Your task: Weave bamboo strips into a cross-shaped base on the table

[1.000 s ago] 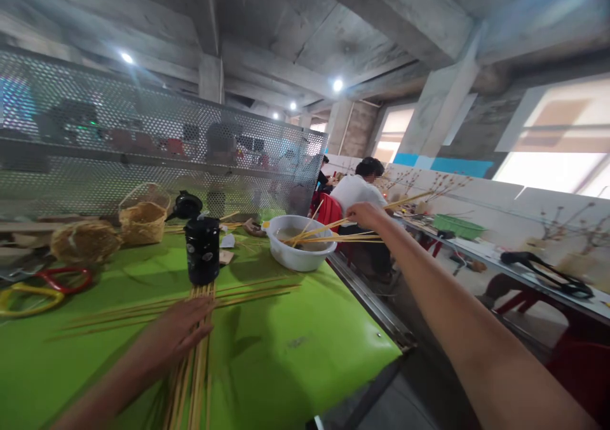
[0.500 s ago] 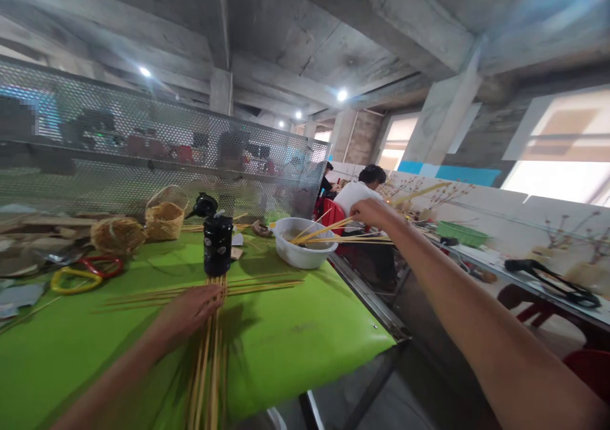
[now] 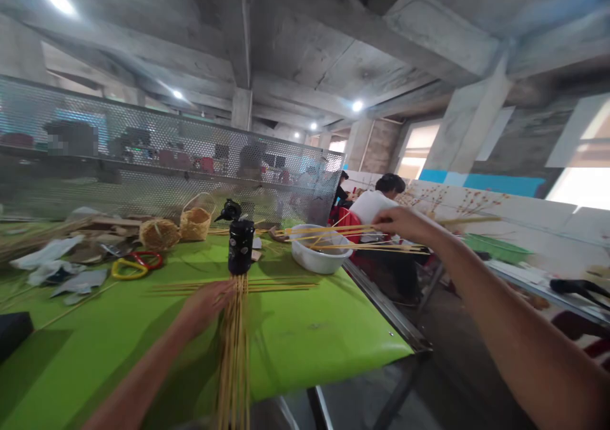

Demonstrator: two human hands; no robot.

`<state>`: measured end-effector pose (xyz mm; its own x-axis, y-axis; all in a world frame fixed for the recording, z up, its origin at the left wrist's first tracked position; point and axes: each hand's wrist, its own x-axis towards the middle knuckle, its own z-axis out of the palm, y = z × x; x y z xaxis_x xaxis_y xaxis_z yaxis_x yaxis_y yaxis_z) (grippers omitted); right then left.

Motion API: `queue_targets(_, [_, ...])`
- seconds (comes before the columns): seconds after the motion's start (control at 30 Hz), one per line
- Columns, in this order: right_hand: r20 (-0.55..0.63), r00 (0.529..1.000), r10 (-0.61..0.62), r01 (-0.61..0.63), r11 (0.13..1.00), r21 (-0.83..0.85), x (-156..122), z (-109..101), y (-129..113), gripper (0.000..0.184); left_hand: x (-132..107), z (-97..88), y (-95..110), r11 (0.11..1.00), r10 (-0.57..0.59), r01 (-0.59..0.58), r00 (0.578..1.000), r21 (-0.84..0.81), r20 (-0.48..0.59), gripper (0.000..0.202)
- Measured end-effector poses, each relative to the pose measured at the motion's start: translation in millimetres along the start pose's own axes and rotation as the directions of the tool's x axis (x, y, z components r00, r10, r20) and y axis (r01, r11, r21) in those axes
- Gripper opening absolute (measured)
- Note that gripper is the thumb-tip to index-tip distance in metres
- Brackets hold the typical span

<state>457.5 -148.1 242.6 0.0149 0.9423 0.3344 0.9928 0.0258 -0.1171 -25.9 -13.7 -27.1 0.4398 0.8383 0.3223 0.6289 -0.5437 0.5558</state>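
Note:
My left hand (image 3: 213, 300) lies flat on the crossing of thin bamboo strips, its fingers stretched over them. The long strips (image 3: 233, 360) run down toward me past the table's front edge; others (image 3: 281, 285) lie crosswise beneath or between them. A black canister (image 3: 241, 247) stands at their far end. My right hand (image 3: 398, 221), reached out to the right, pinches a thin bamboo strip (image 3: 328, 231), held nearly level over the white basin (image 3: 319, 266). More strips lean across the basin's right rim, below this hand. How many strips it grips is unclear.
Scissors with red and yellow handles (image 3: 128, 269), two small woven baskets (image 3: 195, 225) and scraps (image 3: 81, 281) lie to the left on the green tabletop (image 3: 305, 335). A perforated metal screen (image 3: 143, 163) stands behind. Past the table's right edge sits a person in white (image 3: 374, 206).
My right hand has lifted a strip, whose far end was down in the basin and is now above its rim. The left hand stays on the strips. The view has turned slightly left.

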Motion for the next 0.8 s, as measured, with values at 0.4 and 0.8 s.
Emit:
queue_targets(0.4, [-0.001, 0.999, -0.044, 0.034, 0.753, 0.658, -59.2, 89.9, -80.3, 0.041, -30.8, 0.2, 127.6, 0.765, 0.032, -0.02, 0.999, -0.644, 0.006, 0.056])
queue_targets(0.8, [0.122, 0.978, -0.169, -0.016, 0.524, 0.852, -58.3, 208.7, -179.3, 0.045, -34.5, 11.3, 139.6, 0.349, -0.29, 0.102, 0.957, -0.932, -0.004, 0.054])
